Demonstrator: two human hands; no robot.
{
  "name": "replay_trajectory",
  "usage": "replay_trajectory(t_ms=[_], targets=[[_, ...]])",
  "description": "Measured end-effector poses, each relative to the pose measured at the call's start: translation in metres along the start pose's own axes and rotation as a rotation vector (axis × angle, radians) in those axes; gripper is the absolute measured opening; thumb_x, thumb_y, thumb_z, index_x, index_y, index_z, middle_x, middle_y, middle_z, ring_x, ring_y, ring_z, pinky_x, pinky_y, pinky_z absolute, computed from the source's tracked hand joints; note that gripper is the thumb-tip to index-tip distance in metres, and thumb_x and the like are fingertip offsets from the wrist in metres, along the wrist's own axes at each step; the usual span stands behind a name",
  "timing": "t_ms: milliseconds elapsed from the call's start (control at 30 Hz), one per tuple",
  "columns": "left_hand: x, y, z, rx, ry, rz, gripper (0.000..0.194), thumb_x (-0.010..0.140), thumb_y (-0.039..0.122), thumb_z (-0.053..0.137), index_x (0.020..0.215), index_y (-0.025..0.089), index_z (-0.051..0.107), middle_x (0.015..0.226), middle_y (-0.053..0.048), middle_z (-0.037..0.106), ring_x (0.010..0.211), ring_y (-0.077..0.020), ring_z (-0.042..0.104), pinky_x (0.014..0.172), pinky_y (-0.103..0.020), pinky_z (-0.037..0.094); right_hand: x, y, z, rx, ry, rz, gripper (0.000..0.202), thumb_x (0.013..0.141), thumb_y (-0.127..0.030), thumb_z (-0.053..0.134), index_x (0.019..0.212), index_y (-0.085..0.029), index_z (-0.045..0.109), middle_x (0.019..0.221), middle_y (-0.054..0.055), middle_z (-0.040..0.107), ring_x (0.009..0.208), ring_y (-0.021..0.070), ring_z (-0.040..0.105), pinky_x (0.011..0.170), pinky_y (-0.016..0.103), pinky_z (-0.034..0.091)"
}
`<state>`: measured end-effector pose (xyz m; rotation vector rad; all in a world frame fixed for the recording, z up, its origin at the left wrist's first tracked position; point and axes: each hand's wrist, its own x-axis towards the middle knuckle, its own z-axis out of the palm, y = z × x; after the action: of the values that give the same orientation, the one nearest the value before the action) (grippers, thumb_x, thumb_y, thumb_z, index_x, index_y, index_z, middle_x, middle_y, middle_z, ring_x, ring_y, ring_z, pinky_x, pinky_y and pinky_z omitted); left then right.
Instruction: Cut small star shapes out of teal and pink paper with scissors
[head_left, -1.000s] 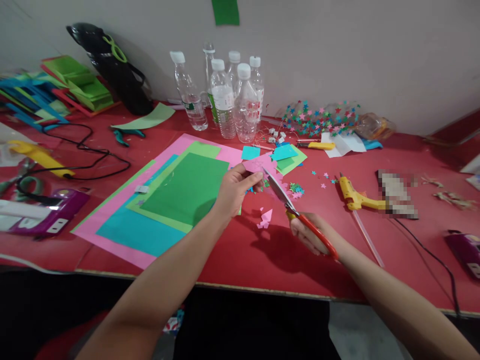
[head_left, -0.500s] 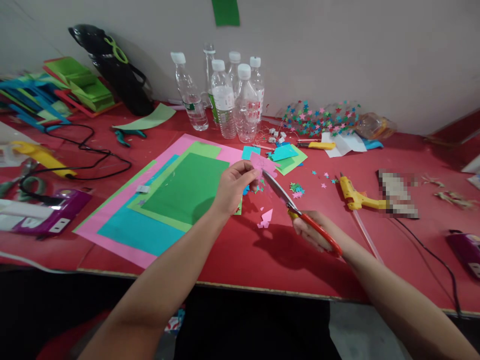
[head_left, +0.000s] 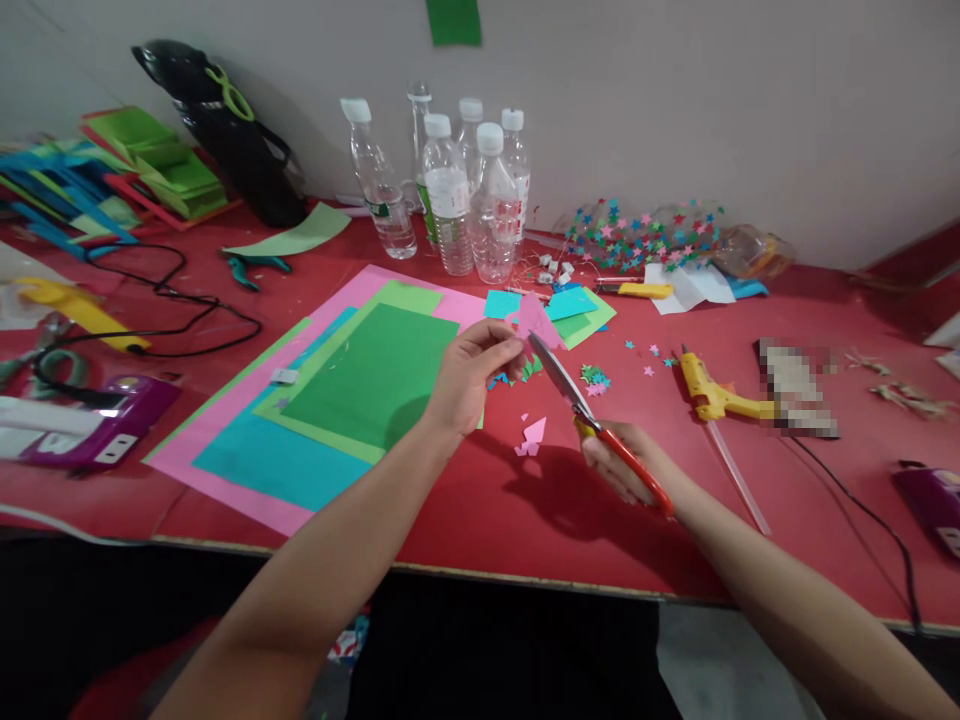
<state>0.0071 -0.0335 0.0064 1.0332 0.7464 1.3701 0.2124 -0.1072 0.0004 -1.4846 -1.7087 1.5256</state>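
At frame centre the left hand (head_left: 469, 375) pinches the pink paper (head_left: 534, 318), now turned higher; the right hand (head_left: 622, 465) grips the scissors (head_left: 592, 420), blades at its edge

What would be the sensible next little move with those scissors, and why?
Probably close the scissors for a short snip. The right hand has their blade tips at the edge of the pink paper, which the left hand pinches above the table.

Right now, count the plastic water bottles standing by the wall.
5, clustered at the table's back edge: the leftmost bottle tilted apart, a thin one behind, the labelled front bottle, another front one, and two caps behind may mean more are hidden.
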Motion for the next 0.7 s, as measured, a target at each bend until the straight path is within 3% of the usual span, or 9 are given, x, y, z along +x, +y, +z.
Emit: replay_trajectory(t_ms=[700], targets=[[-0.0003,-0.0015,-0.0039,0.172,0.037,0.117,0.005,0.077,0.019,0.062,0.072,0.018,0.061,0.063,0.002,0.058,0.054,-0.0068,0.052,0.054,-0.021,0.045,-0.0014,0.0014,-0.0051,-0.004,-0.026,0.041,0.043,0.084,-0.06,0.051,0.071,-0.019,0.046,0.045,-0.008,0.037,0.034,0.0063,0.035,0.035,0.02,0.026]])
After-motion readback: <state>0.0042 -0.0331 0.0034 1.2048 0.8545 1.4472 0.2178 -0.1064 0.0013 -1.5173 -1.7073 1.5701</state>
